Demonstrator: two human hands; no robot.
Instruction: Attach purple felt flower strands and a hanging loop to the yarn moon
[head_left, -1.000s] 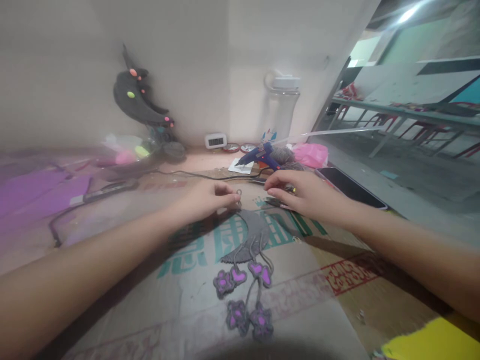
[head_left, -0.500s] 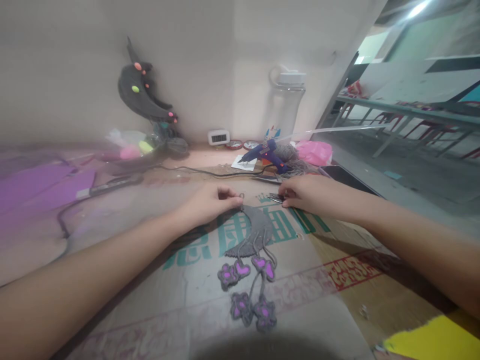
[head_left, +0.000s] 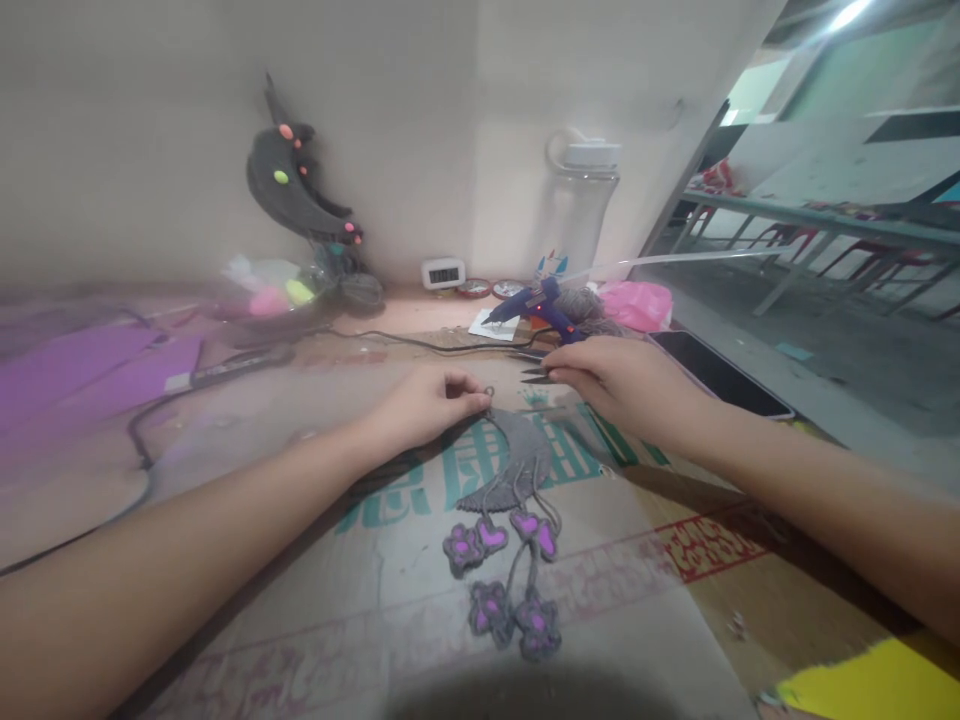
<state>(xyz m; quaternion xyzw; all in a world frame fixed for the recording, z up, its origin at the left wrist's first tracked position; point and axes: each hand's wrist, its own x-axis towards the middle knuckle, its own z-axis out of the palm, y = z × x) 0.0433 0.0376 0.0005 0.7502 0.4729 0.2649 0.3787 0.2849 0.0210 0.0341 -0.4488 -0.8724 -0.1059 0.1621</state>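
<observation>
A grey crescent-moon ornament lies flat on the printed cardboard, its surface wound with yarn. Strings run down from it to several grey flower and heart pieces with purple centres. My left hand pinches the small loop at the crescent's top tip between thumb and fingers. Just beyond and to the right, my right hand grips small scissors, their dark blades pointing left and slightly apart. The blades are clear of the ornament, and the scissors' handles are hidden in the fingers.
A blue glue gun with a long clear stick rests behind my right hand, beside grey yarn and a pink bag. Its cord crosses the back. A phone lies right, purple sheets left, and a clear bottle by the wall.
My right hand has lifted and moved away from me with the scissors, whose blades now show apart. My left hand keeps its pinch at the loop. The whole view has shifted slightly.
</observation>
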